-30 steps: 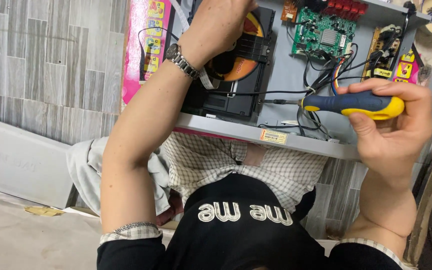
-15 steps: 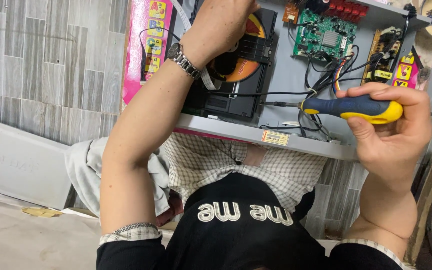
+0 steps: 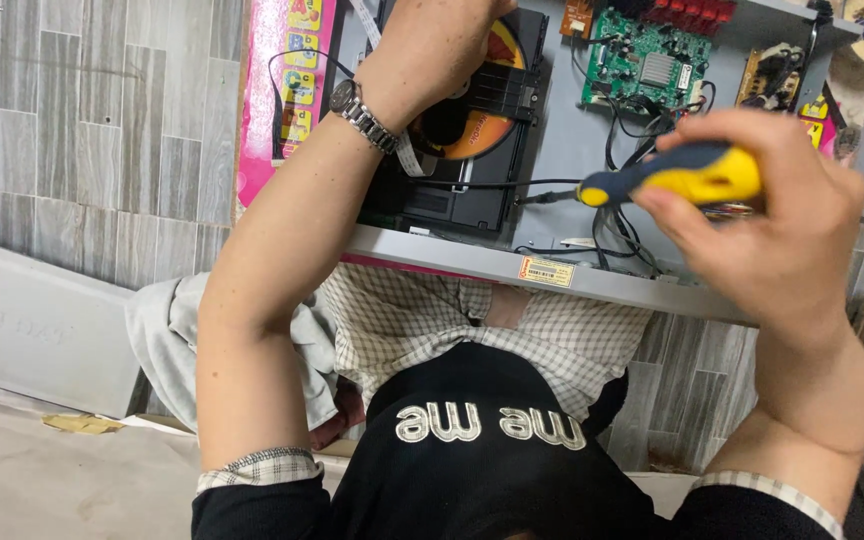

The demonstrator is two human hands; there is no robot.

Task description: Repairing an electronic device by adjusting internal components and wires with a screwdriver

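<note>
Nearest to you, your lap carries the opened grey metal chassis [image 3: 592, 285], its front lip resting across your checked trousers [image 3: 422, 325].

Your right hand [image 3: 772, 225] is clenched around the yellow-and-dark-blue handled screwdriver [image 3: 677, 178], fingers wrapped over the handle, the metal tip pointing left toward the black disc-drive unit [image 3: 472, 160] and hovering just beside its right edge. Whether the tip touches a screw cannot be told.

Your left hand [image 3: 442, 45], with a metal wristwatch [image 3: 362, 112] on the wrist, is pressed down on top of the drive over the orange disc [image 3: 472, 125]. Its fingers run out of the top of the view, so you cannot tell whether they grip anything or simply brace the unit.

Further in, a green circuit board [image 3: 652, 62] sits bolted inside the chassis with black wires [image 3: 632, 150] trailing from it toward the drive. A smaller brown board [image 3: 772, 85] lies to its right. A pink printed panel [image 3: 287, 100] stands along the left side.

As for progress, the cover is already off and the insides are exposed, while the drive sits in its bay with its cables attached, so I judge the work on it is only partly through.

Against half a second ago, your right hand has lifted and swung the screwdriver up, closer to the drive; your left hand has stayed put.
</note>
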